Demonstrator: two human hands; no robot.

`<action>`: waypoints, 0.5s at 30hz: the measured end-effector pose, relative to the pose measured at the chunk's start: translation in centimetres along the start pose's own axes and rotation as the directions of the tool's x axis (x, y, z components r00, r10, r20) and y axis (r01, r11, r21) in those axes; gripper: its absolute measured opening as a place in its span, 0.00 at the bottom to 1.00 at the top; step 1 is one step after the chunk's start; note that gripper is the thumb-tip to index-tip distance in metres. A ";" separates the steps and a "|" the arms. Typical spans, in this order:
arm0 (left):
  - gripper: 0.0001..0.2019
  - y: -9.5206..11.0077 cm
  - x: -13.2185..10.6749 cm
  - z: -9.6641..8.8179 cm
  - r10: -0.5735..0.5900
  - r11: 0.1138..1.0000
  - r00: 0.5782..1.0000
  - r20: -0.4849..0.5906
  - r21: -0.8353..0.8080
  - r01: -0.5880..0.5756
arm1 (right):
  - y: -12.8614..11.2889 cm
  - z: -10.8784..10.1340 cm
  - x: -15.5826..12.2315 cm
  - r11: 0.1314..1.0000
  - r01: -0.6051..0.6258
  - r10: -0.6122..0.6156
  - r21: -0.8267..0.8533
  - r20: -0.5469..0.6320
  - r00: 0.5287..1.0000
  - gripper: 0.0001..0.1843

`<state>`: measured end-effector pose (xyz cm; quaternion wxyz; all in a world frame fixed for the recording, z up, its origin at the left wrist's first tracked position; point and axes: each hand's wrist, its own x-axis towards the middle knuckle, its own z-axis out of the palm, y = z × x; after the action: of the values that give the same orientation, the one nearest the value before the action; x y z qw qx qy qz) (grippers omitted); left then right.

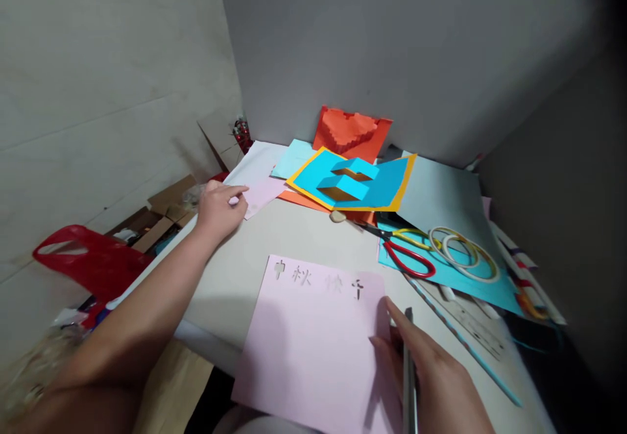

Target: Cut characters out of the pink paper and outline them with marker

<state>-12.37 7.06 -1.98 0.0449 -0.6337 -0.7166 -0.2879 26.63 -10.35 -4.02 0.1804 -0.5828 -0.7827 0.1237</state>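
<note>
A pink paper sheet [318,349] with Chinese characters cut through its top edge tilts up off the near side of the table. My right hand [435,375] is closed at the sheet's right edge, thumb and finger on the paper. A slim metal craft knife [409,368] also lies in that hand, pointing up. Over at the table's left edge, my left hand [223,210] has its finger and thumb bent together on the corner of another pale pink paper [262,195]. Part of that paper is hidden under the hand and the cards.
Behind stand a blue-and-orange pop-up card [382,189] and a red heart card [350,130]. Red-and-yellow-handled scissors [409,257], tape rolls [470,254], a striped stick [465,342] and a ruler [475,326] lie right. A red plastic bag [93,257] and cardboard box [169,208] are left of the table.
</note>
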 end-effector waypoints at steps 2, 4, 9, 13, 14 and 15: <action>0.15 -0.2 0.2 0.1 -0.004 0.996 1.000 0.027 0.084 0.002 | -0.2 0.3 0.2 1.000 -0.009 0.011 0.026 -0.071 0.997 0.27; 0.16 -0.4 0.2 0.2 -0.019 0.987 0.997 0.070 0.159 0.008 | -0.4 0.5 0.3 1.000 -0.005 0.009 0.030 -0.143 0.990 0.26; 0.16 0.3 -0.5 0.9 -0.045 0.955 0.978 0.206 0.297 -0.019 | -0.8 0.6 0.7 0.999 0.016 -0.010 0.037 -0.182 0.983 0.26; 0.17 1.1 -0.8 1.6 -0.098 0.934 0.967 0.234 0.358 0.008 | -1.1 0.7 1.2 1.000 0.030 -0.031 -0.009 -0.190 0.981 0.25; 0.17 1.2 -0.8 1.6 -0.105 0.933 0.964 0.244 0.359 0.011 | -1.2 0.7 1.3 0.999 0.038 -0.041 -0.020 -0.195 0.980 0.24; 0.17 1.4 -0.8 1.5 -0.103 0.937 0.959 0.263 0.349 0.004 | -1.4 0.6 1.3 0.999 0.033 -0.040 -0.036 -0.203 0.978 0.24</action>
<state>-10.46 7.09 -3.10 0.0465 -0.6301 -0.7722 -0.0671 24.85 -9.47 -3.80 0.2523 -0.5806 -0.7726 0.0473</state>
